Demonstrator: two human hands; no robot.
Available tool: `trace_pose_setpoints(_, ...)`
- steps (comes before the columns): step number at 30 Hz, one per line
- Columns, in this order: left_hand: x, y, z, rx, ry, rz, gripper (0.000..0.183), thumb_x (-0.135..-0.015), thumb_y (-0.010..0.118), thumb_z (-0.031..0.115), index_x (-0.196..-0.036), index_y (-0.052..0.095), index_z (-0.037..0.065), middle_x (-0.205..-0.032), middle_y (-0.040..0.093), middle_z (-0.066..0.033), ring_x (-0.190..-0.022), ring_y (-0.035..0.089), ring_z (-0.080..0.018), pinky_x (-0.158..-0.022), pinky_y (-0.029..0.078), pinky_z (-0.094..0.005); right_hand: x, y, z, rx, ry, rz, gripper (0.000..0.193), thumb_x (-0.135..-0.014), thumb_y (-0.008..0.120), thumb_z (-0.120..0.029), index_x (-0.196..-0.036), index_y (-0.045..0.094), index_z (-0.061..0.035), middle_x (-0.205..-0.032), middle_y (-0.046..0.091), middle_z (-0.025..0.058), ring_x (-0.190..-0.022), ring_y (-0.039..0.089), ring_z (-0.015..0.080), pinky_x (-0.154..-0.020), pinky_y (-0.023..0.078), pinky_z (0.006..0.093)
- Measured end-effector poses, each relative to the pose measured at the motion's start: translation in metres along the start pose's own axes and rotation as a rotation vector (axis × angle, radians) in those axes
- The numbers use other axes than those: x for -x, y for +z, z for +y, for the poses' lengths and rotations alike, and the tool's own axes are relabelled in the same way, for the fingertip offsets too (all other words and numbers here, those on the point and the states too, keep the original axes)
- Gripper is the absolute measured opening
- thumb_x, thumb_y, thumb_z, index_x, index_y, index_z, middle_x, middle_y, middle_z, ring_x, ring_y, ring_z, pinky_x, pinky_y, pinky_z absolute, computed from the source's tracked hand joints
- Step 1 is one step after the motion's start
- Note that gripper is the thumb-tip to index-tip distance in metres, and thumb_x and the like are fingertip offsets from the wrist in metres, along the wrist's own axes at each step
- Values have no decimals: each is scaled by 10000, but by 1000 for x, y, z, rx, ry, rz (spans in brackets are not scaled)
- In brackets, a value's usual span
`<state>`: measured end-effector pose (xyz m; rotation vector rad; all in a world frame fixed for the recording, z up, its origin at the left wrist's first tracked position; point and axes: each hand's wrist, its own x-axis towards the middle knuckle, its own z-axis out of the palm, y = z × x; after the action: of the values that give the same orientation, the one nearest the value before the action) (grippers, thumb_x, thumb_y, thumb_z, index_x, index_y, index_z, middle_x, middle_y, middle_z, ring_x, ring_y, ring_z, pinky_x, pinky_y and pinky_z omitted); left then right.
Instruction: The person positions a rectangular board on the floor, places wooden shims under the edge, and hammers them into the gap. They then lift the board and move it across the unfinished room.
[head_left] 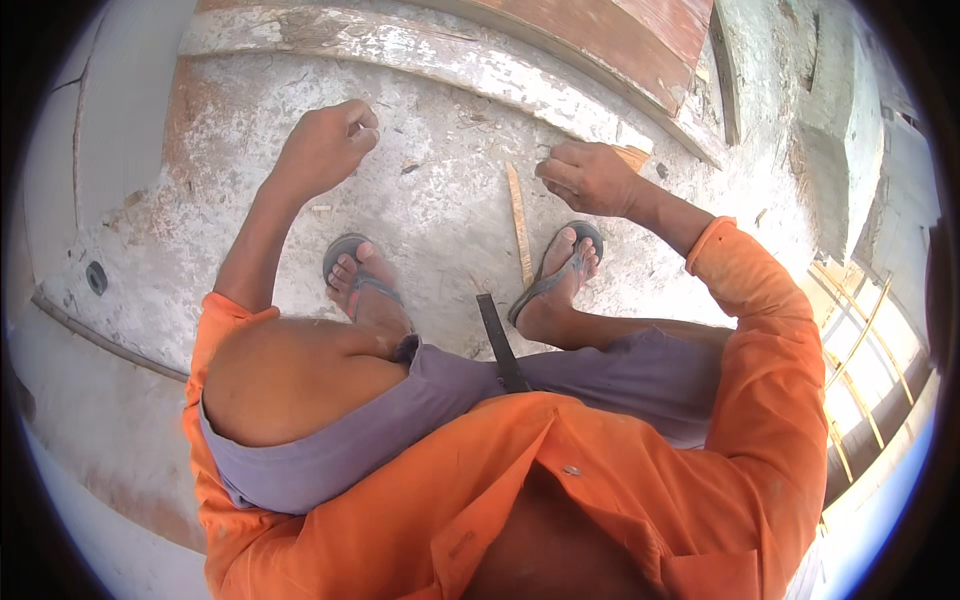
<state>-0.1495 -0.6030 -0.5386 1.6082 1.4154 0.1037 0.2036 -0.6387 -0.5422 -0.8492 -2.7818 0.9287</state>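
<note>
My left hand (332,147) is raised over the floor ahead of my left foot, its fingers curled together with the thumb against them. Across from it, my right hand (588,178) is also closed, knuckles turned inward, close to the end of a whitish plank (400,48). Whatever either hand may pinch is too small or hidden to make out. A thin wooden strip (519,225) lies on the floor between my feet, nearer the right one. A dark flat strip (502,340) stands out from between my thighs; its lower end is hidden by clothing.
Sandals (347,258) are on my feet on the worn, paint-flecked floor (430,200). A reddish-brown board (620,45) lies at the far side. Pale timber (845,130) stands at the right, with thin sticks (860,335) below it. A small dark ring-shaped piece (96,277) lies left.
</note>
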Motion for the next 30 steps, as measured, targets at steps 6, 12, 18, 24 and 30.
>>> trace_pose_setpoints(6, 28, 41, -21, 171, -121, 20, 196, -788, 579, 182, -886, 637, 23, -782, 654, -119, -708, 618, -219, -669, 469, -320, 51, 53, 13, 172, 333, -45, 236, -762, 633, -127, -984, 553, -140, -793, 559, 50, -678, 598, 253, -533, 478, 359)
trace_pose_setpoints(12, 49, 42, -50, 222, -135, 129, 167, -792, 597, 144, -904, 636, 26, -735, 638, -74, -655, 574, -131, -617, 451, -284, 35, 65, 21, 154, 420, -148, 137, -837, 542, -186, -961, 524, -129, -863, 581, 77, -713, 612, 295, -562, 487, 408)
trace_pose_setpoints(18, 72, 43, -58, 308, -179, 289, 185, -774, 590, 173, -870, 645, 25, -767, 654, -142, -687, 632, -231, -651, 480, -325, 35, 59, 19, 209, 370, -105, 148, -830, 561, -187, -913, 493, -85, -844, 583, 103, -729, 609, 307, -578, 485, 414)
trace_pose_setpoints(24, 112, 56, -80, 384, -334, 405, 160, -779, 618, 153, -871, 643, 24, -777, 657, -112, -704, 614, -180, -647, 475, -312, 19, 59, 12, 194, 459, -176, 117, -842, 523, -139, -923, 468, -75, -837, 572, 143, -756, 589, 364, -631, 469, 463)
trace_pose_setpoints(30, 163, 56, -113, 70, -730, 846, 238, -737, 630, 168, -937, 584, 47, -911, 596, -163, -887, 589, -321, -762, 464, -426, -42, 2, -21, -36, 392, -95, 119, -869, 500, -104, -928, 407, -60, -964, 504, 180, -774, 558, 420, -645, 436, 501)
